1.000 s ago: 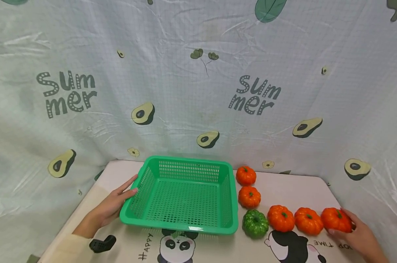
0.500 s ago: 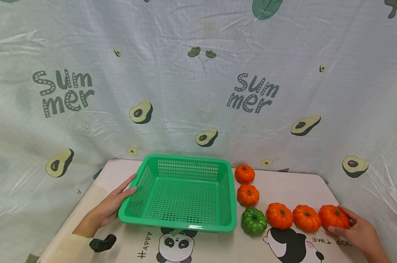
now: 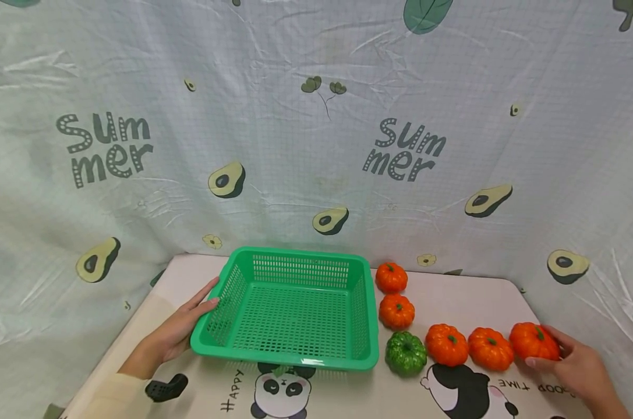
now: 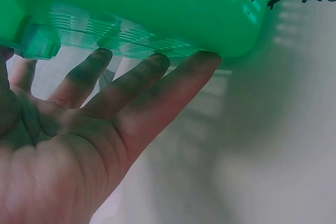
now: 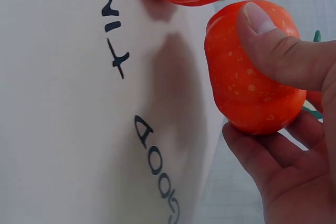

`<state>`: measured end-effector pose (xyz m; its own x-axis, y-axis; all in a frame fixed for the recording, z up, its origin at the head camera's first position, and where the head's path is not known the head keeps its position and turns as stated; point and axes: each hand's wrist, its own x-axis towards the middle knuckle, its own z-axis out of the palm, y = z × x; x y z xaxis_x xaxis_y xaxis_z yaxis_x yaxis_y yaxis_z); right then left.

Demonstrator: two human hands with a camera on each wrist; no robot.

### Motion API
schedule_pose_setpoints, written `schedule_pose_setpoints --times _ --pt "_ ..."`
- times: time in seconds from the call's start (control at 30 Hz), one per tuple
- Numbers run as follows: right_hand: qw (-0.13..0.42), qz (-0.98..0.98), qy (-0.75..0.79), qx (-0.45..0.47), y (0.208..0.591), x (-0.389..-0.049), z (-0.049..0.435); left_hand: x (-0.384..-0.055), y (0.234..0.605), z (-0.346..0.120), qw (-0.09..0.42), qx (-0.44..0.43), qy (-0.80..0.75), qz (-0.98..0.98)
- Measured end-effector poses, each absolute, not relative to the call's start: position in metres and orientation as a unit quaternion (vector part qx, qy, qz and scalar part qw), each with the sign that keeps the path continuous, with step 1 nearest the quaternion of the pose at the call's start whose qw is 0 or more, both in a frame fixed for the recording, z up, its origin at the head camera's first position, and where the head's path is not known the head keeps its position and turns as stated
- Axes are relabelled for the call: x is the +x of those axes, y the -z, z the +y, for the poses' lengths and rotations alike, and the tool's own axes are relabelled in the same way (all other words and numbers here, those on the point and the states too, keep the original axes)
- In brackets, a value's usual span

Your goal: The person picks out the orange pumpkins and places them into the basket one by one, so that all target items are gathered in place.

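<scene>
A green plastic basket (image 3: 295, 362) with perforated walls sits on the table, its inside bare. My left hand (image 3: 177, 329) holds the basket's left rim, thumb over the rim. In the left wrist view, several fingers (image 4: 152, 98) reach under and touch the outer wall; the thumb is mostly hidden. My right hand (image 3: 580, 366) grips an orange pumpkin (image 3: 533, 341) at the right end of a row. In the right wrist view, the thumb presses on this pumpkin (image 5: 252, 82) and curled fingers lie beneath it, with a shadow on the table.
Two orange pumpkins (image 3: 447, 344) (image 3: 490, 349) line up left of the held one, then a green pumpkin (image 3: 406, 353). Two smaller orange pumpkins (image 3: 397, 311) (image 3: 392, 277) stand along the basket's right side. A patterned curtain (image 3: 295, 145) hangs behind the table (image 3: 468, 299).
The right hand has tightened around the rightmost orange pumpkin and raised it slightly. The left hand and basket keep their place; the head view shifted slightly.
</scene>
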<state>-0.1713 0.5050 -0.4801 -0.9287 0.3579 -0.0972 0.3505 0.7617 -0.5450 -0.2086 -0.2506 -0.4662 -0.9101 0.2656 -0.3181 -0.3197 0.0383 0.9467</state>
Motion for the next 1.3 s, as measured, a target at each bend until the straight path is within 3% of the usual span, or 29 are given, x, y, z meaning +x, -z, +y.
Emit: schedule_pose_setpoints --times 0.27,0.5,1.3 --pt "0.031 -0.95 -0.276 -0.141 0.468 -0.17 0.505 -0.21 0.467 -0.251 0.213 -0.024 -0.695 0.687" --pt "0.017 -0.945 -0.291 -0.152 0.461 -0.177 0.498 -0.209 0.466 -0.249 0.211 -0.028 -0.695 0.687" --pt "0.019 -0.961 -0.27 -0.062 0.429 -0.193 0.474 -0.21 0.467 -0.249 0.21 -0.029 -0.694 0.688"
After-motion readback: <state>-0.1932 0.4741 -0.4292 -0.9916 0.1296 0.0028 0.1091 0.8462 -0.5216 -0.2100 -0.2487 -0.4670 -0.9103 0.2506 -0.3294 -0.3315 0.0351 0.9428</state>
